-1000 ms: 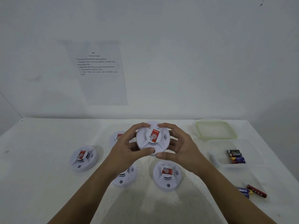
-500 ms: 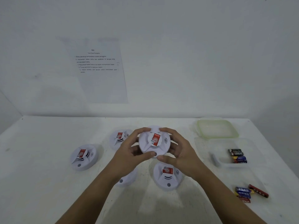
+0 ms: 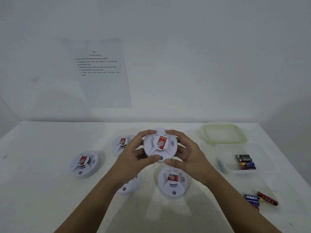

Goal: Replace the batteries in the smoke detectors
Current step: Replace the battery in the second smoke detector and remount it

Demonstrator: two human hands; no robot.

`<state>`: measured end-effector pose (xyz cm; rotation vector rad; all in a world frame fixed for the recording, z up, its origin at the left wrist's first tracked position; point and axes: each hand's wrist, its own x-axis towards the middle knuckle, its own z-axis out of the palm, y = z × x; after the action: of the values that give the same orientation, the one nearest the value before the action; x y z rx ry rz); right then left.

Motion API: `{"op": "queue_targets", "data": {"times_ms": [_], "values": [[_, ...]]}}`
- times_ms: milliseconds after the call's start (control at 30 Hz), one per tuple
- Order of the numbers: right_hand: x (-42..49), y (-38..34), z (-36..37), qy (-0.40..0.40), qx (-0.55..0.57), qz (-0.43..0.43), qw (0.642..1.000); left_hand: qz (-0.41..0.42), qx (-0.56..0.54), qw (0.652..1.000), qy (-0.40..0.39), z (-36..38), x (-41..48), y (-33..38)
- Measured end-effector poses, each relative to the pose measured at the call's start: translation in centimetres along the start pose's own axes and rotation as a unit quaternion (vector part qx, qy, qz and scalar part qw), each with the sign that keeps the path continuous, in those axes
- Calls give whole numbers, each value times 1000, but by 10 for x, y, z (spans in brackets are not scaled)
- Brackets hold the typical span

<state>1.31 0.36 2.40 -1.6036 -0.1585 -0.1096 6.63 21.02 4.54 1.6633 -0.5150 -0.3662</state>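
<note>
Lifted a touch higher and turned since a second ago, the held smoke detector (image 3: 160, 144) sits at frame centre with its small round button now toward the person. Left hand (image 3: 134, 155) and right hand (image 3: 186, 153) both clasp its rim, thumbs on the near edge, so opening seems about to start. It is a white disc, red label up, cover apparently closed, though its back is hidden. Four more detectors lie on the table (image 3: 42, 182) below; batteries (image 3: 245, 162) wait at right.
</note>
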Motion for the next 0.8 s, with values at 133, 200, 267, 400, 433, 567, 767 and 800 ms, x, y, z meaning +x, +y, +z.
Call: {"op": "queue_targets", "data": {"times_ms": [133, 200, 267, 400, 433, 567, 767, 800], "values": [[0, -2, -2, -7, -2, 0, 1000, 0, 1, 1000, 0, -1, 0, 1], [1, -3, -2, -10, -3, -1, 1000, 1, 2, 1000, 1, -1, 0, 2], [1, -3, -2, -11, -4, -2, 1000, 3, -2, 1000, -1, -1, 0, 2], [0, -3, -4, -10, 2, -1, 1000, 6, -2, 1000, -4, -1, 1, 1], [0, -3, -4, -9, 4, 0, 1000, 5, -3, 1000, -6, -1, 2, 0], [1, -3, -6, 4, 15, 6, 1000, 0, -9, 1000, -15, -1, 4, -2], [2, 0, -8, 13, 11, 5, 1000, 0, -18, 1000, -21, 0, 8, -6], [3, 1, -8, 16, 9, 5, 1000, 0, -19, 1000, -19, 0, 9, -7]]}}
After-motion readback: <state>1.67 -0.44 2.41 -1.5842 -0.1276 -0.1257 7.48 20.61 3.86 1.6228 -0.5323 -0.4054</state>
